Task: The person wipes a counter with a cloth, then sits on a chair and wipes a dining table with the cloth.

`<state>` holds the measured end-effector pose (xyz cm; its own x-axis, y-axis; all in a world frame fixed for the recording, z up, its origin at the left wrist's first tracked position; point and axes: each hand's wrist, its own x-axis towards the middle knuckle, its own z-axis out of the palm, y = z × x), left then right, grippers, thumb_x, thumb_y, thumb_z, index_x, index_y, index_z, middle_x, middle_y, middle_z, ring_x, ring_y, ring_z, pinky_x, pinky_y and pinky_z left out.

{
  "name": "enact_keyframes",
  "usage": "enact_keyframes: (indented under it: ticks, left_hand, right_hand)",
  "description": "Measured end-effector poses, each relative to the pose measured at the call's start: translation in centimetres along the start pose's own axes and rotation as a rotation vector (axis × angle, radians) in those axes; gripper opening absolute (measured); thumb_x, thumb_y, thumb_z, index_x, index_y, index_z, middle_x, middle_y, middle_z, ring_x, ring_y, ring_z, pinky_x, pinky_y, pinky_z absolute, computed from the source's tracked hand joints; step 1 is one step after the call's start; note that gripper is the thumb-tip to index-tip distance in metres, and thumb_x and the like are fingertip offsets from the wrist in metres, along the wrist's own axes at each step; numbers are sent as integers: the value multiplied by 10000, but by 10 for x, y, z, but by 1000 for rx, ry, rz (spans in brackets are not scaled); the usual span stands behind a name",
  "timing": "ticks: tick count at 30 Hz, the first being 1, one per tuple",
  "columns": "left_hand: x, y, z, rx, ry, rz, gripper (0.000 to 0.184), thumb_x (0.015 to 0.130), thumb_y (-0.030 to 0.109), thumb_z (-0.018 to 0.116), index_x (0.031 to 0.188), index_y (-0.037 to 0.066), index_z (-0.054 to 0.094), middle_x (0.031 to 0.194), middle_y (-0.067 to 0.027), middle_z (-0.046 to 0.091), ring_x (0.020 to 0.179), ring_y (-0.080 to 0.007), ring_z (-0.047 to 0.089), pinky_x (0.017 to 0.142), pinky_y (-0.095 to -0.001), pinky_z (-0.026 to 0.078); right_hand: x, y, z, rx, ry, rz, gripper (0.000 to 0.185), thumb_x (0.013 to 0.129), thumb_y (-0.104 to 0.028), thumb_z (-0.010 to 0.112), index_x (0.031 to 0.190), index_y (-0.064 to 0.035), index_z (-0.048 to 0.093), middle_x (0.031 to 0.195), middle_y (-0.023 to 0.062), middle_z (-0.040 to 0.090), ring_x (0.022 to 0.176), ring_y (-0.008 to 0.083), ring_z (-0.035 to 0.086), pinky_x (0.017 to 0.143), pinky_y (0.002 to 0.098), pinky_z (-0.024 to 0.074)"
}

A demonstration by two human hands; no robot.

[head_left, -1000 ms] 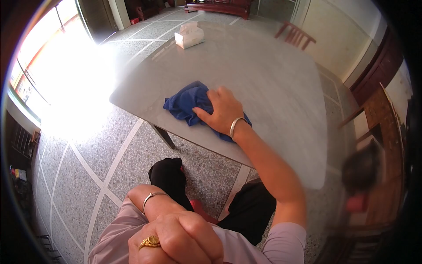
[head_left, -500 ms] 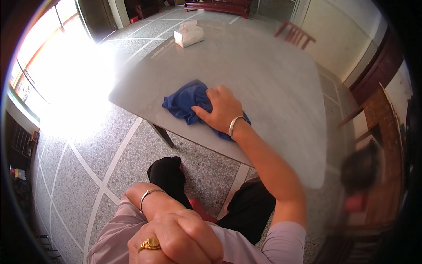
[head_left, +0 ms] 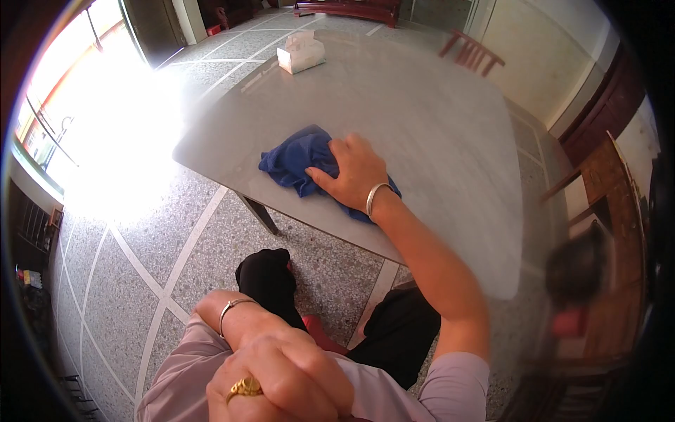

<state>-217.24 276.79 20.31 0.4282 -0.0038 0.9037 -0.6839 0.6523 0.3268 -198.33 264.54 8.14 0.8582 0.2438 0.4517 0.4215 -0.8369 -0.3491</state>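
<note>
A crumpled blue cloth (head_left: 297, 163) lies on the grey tabletop (head_left: 436, 141) near its front edge. My right hand (head_left: 351, 169), with a silver bangle at the wrist, rests on the cloth, fingers curled over it and thumb on its near side. Close to the camera, at the bottom, my left hand (head_left: 285, 380) is bent inward with its knuckles showing and a gold ring on one finger. Its fingertips are out of sight, and whether they hold anything is hidden.
A tissue box (head_left: 301, 56) stands on the table's far left part. Behind the table is a red wooden chair (head_left: 472, 53). At the right stands a wooden desk (head_left: 608, 179). Bright light enters from a doorway at the left.
Both hands have hardly moved. The blue cloth and the table sit very slightly higher in view, with my right hand still on the cloth.
</note>
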Motion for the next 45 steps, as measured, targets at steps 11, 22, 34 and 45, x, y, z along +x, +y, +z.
enact_keyframes:
  ticks: [11, 22, 34, 45]
  left_hand:
    - [-17, -20, -36, -410, -189, -298, 84, 787, 43, 667, 769, 33, 586, 750, -125, 569, 694, -227, 515, 632, -338, 475]
    - [-18, -32, -25, -541, -145, -195, 235, 924, 152, 473, 838, -18, 609, 746, -133, 564, 604, -226, 503, 527, -308, 391]
    - [-14, -27, -24, -513, -143, -327, 130, 866, 148, 606, 807, 34, 587, 781, -129, 584, 703, -221, 514, 649, -331, 452]
    - [-33, -49, -47, -360, -280, -371, 163, 876, 160, 591, 886, -1, 566, 890, -138, 572, 767, -213, 537, 678, -306, 422]
  right_hand:
    - [1, 2, 2, 12, 3, -14, 488, 747, -491, 615, 935, -44, 561, 938, 136, 506, 907, 313, 506, 739, 416, 451]
    - [1, -2, -1, -29, -5, 5, 484, 744, -504, 614, 916, -56, 558, 922, 126, 495, 888, 311, 514, 719, 414, 456]
    - [1, -2, -1, -29, 5, -2, 478, 743, -499, 615, 918, -58, 555, 920, 130, 496, 889, 316, 512, 729, 417, 453]
    - [0, 0, 1, -20, 35, -27, 477, 743, -498, 614, 910, -56, 549, 930, 137, 502, 897, 318, 510, 735, 418, 452]
